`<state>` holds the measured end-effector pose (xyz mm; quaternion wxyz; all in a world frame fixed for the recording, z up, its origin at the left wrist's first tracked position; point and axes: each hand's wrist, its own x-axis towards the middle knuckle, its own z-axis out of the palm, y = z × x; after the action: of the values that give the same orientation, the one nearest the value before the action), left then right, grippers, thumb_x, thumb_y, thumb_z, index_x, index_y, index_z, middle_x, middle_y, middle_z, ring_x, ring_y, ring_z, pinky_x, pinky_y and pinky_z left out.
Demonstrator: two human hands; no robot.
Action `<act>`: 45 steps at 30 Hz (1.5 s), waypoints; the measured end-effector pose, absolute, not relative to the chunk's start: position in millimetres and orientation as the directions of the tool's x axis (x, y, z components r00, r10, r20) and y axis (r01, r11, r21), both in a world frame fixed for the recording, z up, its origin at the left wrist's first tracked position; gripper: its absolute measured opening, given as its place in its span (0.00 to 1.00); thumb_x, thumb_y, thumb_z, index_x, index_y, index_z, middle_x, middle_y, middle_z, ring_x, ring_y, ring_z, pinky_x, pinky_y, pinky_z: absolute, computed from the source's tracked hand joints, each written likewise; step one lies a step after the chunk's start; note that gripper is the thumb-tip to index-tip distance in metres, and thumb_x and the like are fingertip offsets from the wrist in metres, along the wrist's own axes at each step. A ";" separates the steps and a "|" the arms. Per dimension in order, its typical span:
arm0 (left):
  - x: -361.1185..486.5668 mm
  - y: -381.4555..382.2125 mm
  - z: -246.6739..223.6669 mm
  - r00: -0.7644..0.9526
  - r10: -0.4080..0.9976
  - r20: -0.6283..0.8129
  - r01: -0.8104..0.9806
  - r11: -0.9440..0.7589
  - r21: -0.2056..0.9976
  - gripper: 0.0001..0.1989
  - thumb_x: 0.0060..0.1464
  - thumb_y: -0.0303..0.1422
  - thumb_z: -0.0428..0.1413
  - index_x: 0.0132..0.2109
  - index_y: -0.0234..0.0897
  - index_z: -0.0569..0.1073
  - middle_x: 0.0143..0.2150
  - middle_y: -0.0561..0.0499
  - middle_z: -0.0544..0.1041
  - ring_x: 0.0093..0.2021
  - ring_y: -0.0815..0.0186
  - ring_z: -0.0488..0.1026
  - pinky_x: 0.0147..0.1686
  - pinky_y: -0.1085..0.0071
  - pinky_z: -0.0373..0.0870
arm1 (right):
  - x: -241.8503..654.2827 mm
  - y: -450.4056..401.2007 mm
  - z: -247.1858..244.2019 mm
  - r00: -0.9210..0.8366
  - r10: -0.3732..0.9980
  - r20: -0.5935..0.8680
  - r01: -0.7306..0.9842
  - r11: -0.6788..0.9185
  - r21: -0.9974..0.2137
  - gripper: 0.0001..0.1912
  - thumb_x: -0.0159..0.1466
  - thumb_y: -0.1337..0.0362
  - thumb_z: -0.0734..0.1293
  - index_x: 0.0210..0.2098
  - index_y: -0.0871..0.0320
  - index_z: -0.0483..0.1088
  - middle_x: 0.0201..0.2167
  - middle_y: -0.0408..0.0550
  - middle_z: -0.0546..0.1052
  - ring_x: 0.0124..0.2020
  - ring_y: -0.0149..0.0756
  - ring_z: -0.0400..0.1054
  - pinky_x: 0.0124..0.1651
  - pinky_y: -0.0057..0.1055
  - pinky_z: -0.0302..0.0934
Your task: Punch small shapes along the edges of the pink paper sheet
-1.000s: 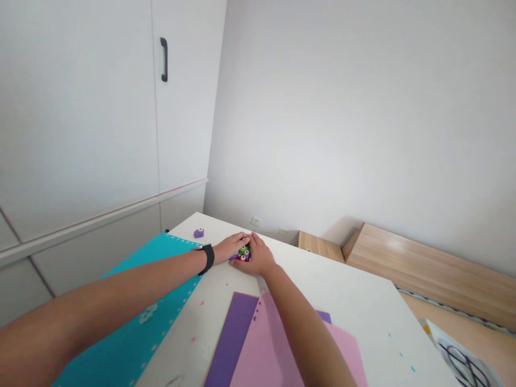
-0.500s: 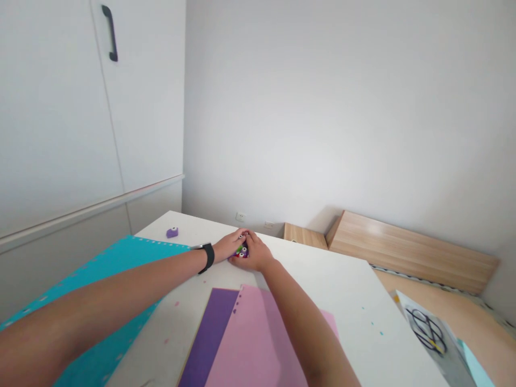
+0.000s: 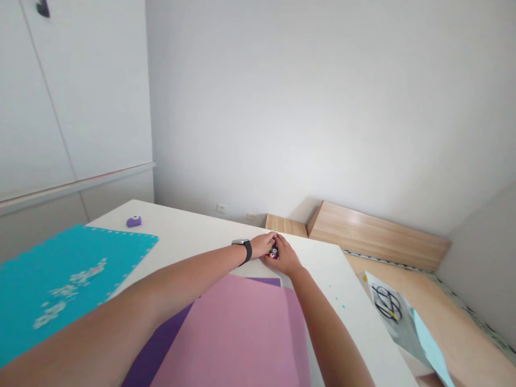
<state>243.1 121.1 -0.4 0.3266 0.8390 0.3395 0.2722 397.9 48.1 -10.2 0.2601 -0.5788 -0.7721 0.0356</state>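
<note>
Near the far edge of the white table, my left hand [image 3: 262,245] and my right hand [image 3: 287,258] cup a cluster of small craft punches [image 3: 274,252] between them. Purple, red and a bit of green show, with round white-and-dark tops; my fingers hide most of the cluster. Both hands are curled inward around its sides, low at the tabletop. A dark-banded watch [image 3: 243,250] is on my left wrist. One purple punch [image 3: 134,221] sits apart at the table's far left.
A blue sheet [image 3: 116,252] with punched edges and white flower shapes lies left. Pink paper [image 3: 242,333] overlaps purple paper [image 3: 161,344] under my forearms. Blue scraps [image 3: 336,298] dot the table's right side. Beyond it, a bag with dark cord [image 3: 386,303] rests on a wooden surface [image 3: 435,317].
My hands have slid the cluster of punches rightward along the table, away from the lone purple punch. The view has turned right, and more of the blue sheet's flower pattern shows.
</note>
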 end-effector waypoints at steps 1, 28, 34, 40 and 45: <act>255.6 115.5 0.4 0.634 0.737 0.233 0.381 -0.561 0.735 0.20 0.63 0.33 0.49 0.61 0.39 0.68 0.61 0.44 0.75 0.60 0.60 0.71 0.62 0.65 0.63 | 410.2 41.1 -11.6 -0.178 0.911 0.373 0.881 0.316 -0.352 0.45 0.56 0.45 0.71 0.67 0.59 0.59 0.67 0.60 0.62 0.68 0.54 0.56 0.69 0.50 0.53; 317.2 33.3 20.6 0.757 0.615 0.220 0.235 -0.571 0.787 0.24 0.67 0.40 0.42 0.61 0.32 0.70 0.64 0.41 0.71 0.64 0.59 0.66 0.64 0.65 0.60 | 476.4 -113.6 -0.3 0.014 0.897 0.441 0.966 0.102 -0.239 0.49 0.56 0.38 0.70 0.67 0.61 0.57 0.69 0.63 0.57 0.71 0.59 0.48 0.69 0.58 0.47; 172.2 38.9 37.9 0.644 0.703 0.301 0.342 -0.617 0.709 0.16 0.55 0.39 0.56 0.47 0.36 0.78 0.51 0.43 0.78 0.56 0.52 0.71 0.61 0.60 0.60 | 488.6 -154.7 38.9 0.168 0.805 0.569 0.945 0.033 -0.326 0.20 0.67 0.47 0.63 0.45 0.57 0.73 0.43 0.56 0.78 0.50 0.49 0.70 0.55 0.47 0.63; 23.0 23.5 28.9 0.618 0.761 0.197 0.538 -0.593 0.599 0.23 0.47 0.48 0.64 0.48 0.42 0.79 0.48 0.45 0.79 0.51 0.51 0.72 0.54 0.64 0.63 | 498.4 -175.8 22.0 -0.053 0.926 0.373 0.968 0.139 -0.208 0.20 0.66 0.46 0.64 0.42 0.53 0.77 0.38 0.53 0.80 0.43 0.49 0.72 0.48 0.45 0.66; 3.4 6.1 18.7 0.608 0.765 0.211 0.500 -0.576 0.647 0.32 0.43 0.52 0.67 0.53 0.42 0.77 0.52 0.45 0.77 0.55 0.49 0.71 0.55 0.64 0.62 | 494.6 -163.8 3.6 -0.048 0.942 0.332 0.996 0.071 -0.055 0.23 0.65 0.44 0.62 0.44 0.54 0.77 0.37 0.54 0.79 0.40 0.51 0.71 0.48 0.47 0.64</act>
<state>3.4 6.1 18.7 0.2737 0.8539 0.3706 0.2421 494.6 -163.8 3.6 0.1419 -0.6751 -0.7177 -0.0949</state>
